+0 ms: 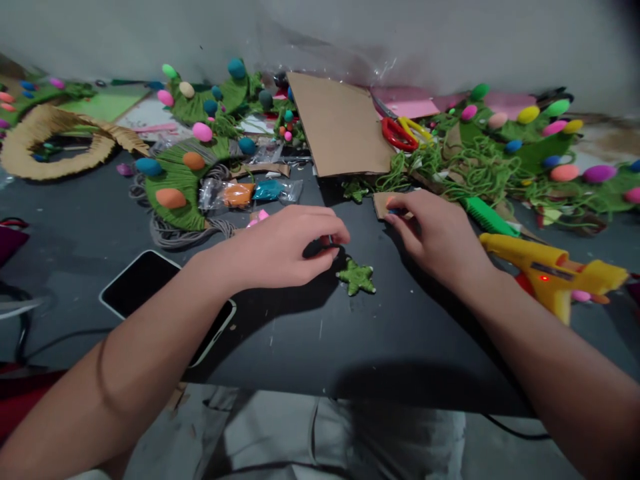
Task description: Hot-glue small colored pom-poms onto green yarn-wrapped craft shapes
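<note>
My left hand (285, 248), fingers curled, holds a soft-looking black lump (314, 249) that tapers to a thin end. Just below its fingertips, a green yarn-wrapped star (357, 277) lies flat on the dark table (300, 340). My right hand (435, 230) pinches a small blue piece (397, 211) above a little square of cardboard (381, 204); a bit of orange shows beside it. What exactly these small pieces are is partly hidden by the fingers. Behind the right hand lies another green yarn star (355, 191).
A yellow glue gun (555, 270) with a red light lies at right, near a green comb-like piece (490, 217). Scissors (400, 132) rest by a cardboard sheet (343, 127). A phone (145, 280) sits under my left forearm. Clay packets (250, 193) and green ball-dotted shapes (180, 177) stand behind.
</note>
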The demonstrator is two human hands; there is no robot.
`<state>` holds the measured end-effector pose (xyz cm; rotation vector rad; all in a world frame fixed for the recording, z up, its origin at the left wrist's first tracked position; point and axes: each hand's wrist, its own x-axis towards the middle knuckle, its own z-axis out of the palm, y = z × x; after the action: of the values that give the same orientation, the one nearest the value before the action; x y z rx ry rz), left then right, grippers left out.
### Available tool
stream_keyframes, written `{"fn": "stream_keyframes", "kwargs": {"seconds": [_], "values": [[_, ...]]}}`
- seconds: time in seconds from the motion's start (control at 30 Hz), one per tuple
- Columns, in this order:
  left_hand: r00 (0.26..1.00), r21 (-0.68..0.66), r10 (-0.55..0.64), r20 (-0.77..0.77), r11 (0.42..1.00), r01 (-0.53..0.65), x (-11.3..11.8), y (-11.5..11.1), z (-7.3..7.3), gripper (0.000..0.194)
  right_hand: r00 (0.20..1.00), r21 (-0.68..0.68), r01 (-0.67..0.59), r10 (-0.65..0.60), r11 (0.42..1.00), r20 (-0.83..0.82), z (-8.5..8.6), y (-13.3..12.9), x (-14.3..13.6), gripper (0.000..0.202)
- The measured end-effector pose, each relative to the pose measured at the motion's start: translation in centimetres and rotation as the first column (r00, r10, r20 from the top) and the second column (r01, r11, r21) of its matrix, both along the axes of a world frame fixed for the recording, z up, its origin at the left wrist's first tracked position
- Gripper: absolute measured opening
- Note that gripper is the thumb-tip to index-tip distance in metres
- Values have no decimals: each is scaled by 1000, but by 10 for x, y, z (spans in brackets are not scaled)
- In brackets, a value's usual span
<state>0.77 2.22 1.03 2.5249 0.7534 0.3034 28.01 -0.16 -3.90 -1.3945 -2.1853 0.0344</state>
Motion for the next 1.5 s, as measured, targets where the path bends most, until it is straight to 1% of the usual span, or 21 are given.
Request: {"fn": "stream_keyframes", "kwargs": {"seconds": [0.1, 0.17, 0.2, 0.23, 0.27, 0.3, 0.33, 0.37, 0.4, 0.43, 0.5, 0.57, 0.67, 0.8, 0.9, 1.03, 1.17, 1.23, 1.3, 1.37, 1.5], "values": [[1000, 3, 5, 0, 1000, -5, 0, 0, -2, 17, 999, -11, -10, 9, 1000, -40, 1, -4, -3, 23], [999, -23, 38, 34, 999, -37, 1, -1, -4, 16, 994, -7, -50, 49, 999, -102, 5, -10, -8, 22], [995, -80, 72, 66, 995, -66, 2, -2, -4, 17, 986, -6, -95, 93, 995, -136, 7, -13, -11, 20], [988, -176, 110, 109, 980, -89, 3, -3, -5, 21, 974, -2, -149, 147, 989, -172, 10, -17, -14, 18], [977, -301, 145, 157, 949, -93, 4, -5, -4, 25, 958, 11, -204, 202, 979, -203, 12, -21, -17, 15], [964, -433, 176, 201, 898, -73, 6, -6, -3, 31, 942, 31, -249, 250, 968, -226, 14, -24, -20, 14], [951, -549, 200, 236, 835, -39, 7, -7, -2, 36, 929, 57, -279, 284, 959, -237, 15, -27, -23, 14], [942, -637, 215, 257, 771, -2, 8, -8, 0, 39, 921, 85, -294, 306, 952, -242, 17, -30, -25, 15], [938, -694, 225, 264, 719, 23, 9, -9, 2, 41, 917, 111, -297, 315, 949, -243, 17, -32, -27, 16], [938, -732, 233, 255, 681, 29, 10, -9, 4, 43, 915, 126, -297, 320, 947, -245, 18, -33, -28, 16], [939, -768, 251, 235, 641, 21, 11, -8, 6, 44, 912, 130, -301, 325, 945, -249, 19, -35, -31, 16], [933, -770, 273, 237, 638, 9, 11, -7, 4, 37, 915, 116, -300, 320, 947, -246, 19, -35, -33, 15], [915, -757, 323, 242, 653, -31, 12, -4, -2, 29, 920, 104, -297, 313, 949, -235, 18, -36, -36, 16], [906, -746, 357, 227, 662, -74, 10, -1, -8, 31, 918, 116, -315, 333, 942, -216, 16, -38, -38, 17], [908, -720, 354, 226, 688, -89, 8, 1, -9, 29, 929, 138, -310, 331, 941, -164, 16, -37, -38, 13], [907, -686, 354, 227, 719, -109, 4, 4, -10, 26, 955, 114, -270, 281, 956, -98, 16, -36, -38, 8], [915, -667, 346, 209, 734, -125, 3, 5, -8, 24, 973, 28, -213, 215, 977, -80, 19, -34, -34, 18], [920, -667, 337, 200, 735, -124, 3, 5, -6, 20, 971, 6, -218, 218, 976, -99, 19, -33, -31, 20], [925, -673, 328, 192, 730, -119, 3, 6, -5, 19, 961, 18, -230, 230, 973, -154, 18, -33, -28, 14], [929, -679, 317, 192, 727, -107, 2, 8, -7, 23, 949, 39, -230, 233, 972, -210, 16, -32, -26, 8], [907, -673, 337, 251, 734, -87, 0, 10, -16, 28, 938, 61, -251, 258, 966, -231, 14, -30, -25, 21]]}}
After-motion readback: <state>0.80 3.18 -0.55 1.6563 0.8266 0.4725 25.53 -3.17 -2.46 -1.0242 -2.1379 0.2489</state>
